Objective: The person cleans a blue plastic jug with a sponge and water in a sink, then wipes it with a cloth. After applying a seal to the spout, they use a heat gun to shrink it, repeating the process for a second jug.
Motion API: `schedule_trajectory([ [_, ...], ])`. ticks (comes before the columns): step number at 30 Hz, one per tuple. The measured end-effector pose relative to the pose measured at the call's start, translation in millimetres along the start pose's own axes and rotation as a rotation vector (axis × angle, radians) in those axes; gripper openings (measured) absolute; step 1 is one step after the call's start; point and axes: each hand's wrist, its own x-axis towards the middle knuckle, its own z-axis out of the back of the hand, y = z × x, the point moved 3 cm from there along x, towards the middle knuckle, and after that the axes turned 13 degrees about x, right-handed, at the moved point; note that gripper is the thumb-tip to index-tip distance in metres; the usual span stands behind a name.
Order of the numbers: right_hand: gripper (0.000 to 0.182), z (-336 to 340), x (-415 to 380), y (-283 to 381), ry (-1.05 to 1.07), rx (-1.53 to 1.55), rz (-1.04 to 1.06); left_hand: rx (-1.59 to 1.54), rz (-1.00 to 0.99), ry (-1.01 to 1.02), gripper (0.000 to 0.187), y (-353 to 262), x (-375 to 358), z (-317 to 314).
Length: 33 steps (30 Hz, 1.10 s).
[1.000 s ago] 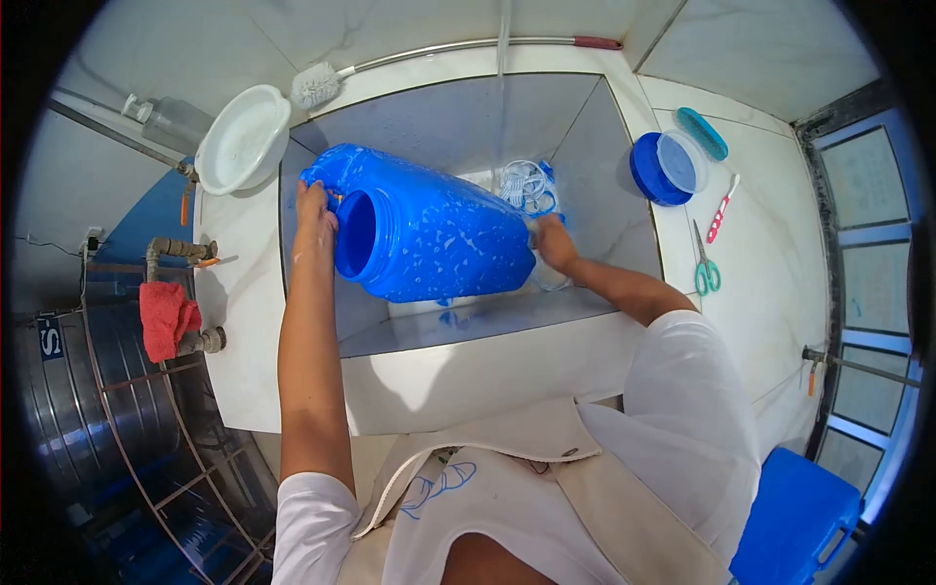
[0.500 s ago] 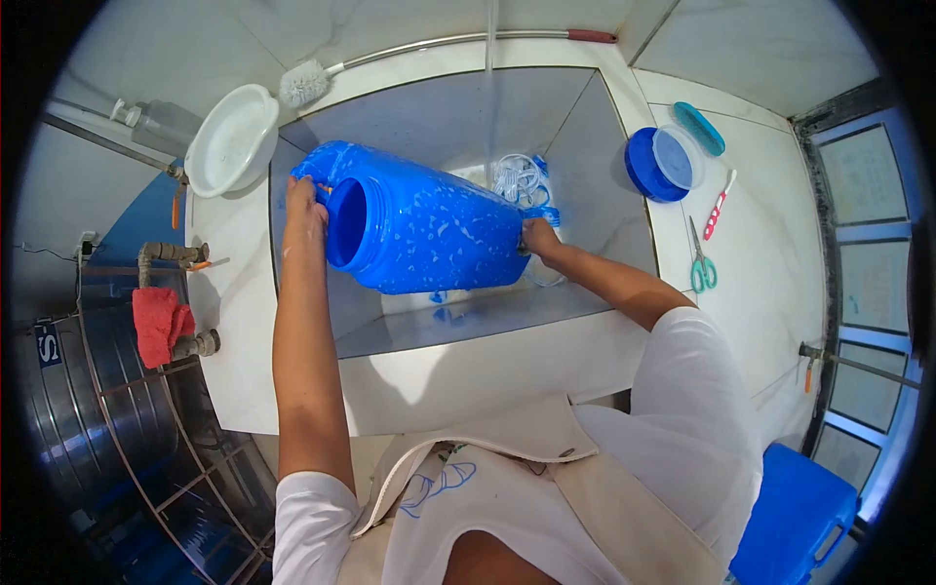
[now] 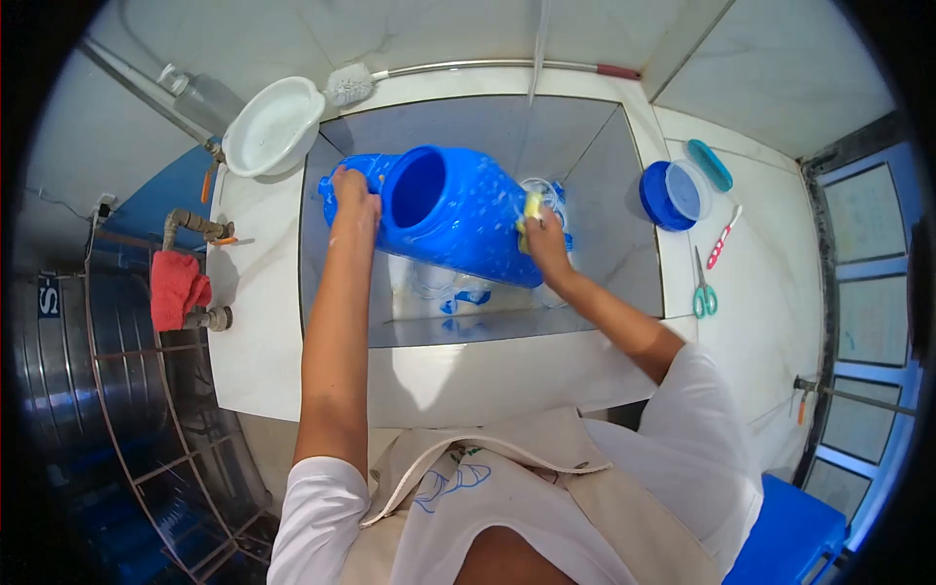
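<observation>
A large blue plastic jug (image 3: 478, 219) with white suds on it lies tilted over the sink (image 3: 614, 205), its round open mouth turned up toward me. My left hand (image 3: 357, 200) is closed around the jug's handle at the left. At the base end, my right hand (image 3: 548, 239) grips a yellow-green sponge (image 3: 531, 210) beside the jug's bottom edge. Behind that hand a white coiled cord or hose and blue pieces lie in the sink, partly hidden. Another blue piece (image 3: 466, 299) sits on the sink floor below the jug.
A white basin (image 3: 275, 127) stands at the left rim, near a long-handled brush (image 3: 351, 85). On the right counter lie blue lids (image 3: 668, 198), a teal brush (image 3: 710, 166), a toothbrush (image 3: 724, 237) and scissors (image 3: 704, 292). A red cloth (image 3: 178, 291) hangs on the left pipe.
The jug has turned so its mouth faces more upward and its base has swung toward me. My right hand has shifted along the base, and the sponge now shows. The view has shifted slightly.
</observation>
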Motion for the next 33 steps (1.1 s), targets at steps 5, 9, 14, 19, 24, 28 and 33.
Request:
schedule_trajectory([
  [5, 0.024, 0, 18, 64, -0.19, -0.264, 0.649, 1.252, -0.598, 0.014, 0.033, -31, -109, -40],
  [9, 0.028, 38, 48, 56, -0.076, 0.041, -0.127, 1.599, -0.718, 0.312, 0.041, -51, -157, -52],
  [14, 0.029, 38, 45, 96, -0.085, -0.036, 0.212, 1.896, -1.041, 0.429, 0.037, -52, -178, -70],
  [19, 0.032, 1, -16, 102, -0.433, -0.501, 0.661, 1.94, -1.176, 0.42, 0.023, -44, -154, -88],
  [24, 0.026, 14, 32, 93, -0.129, -0.155, 0.333, 2.079, -0.91, 0.834, 0.021, -67, -151, -86],
  [28, 0.031, -4, 38, 152, 0.005, -0.545, 0.568, 2.098, -1.101, 0.674, 0.025, -55, -165, -90],
  [33, 0.038, 36, 101, 128, 0.112, -0.587, 0.375, 2.036, -1.321, 0.67, 0.04, -86, -203, -73],
])
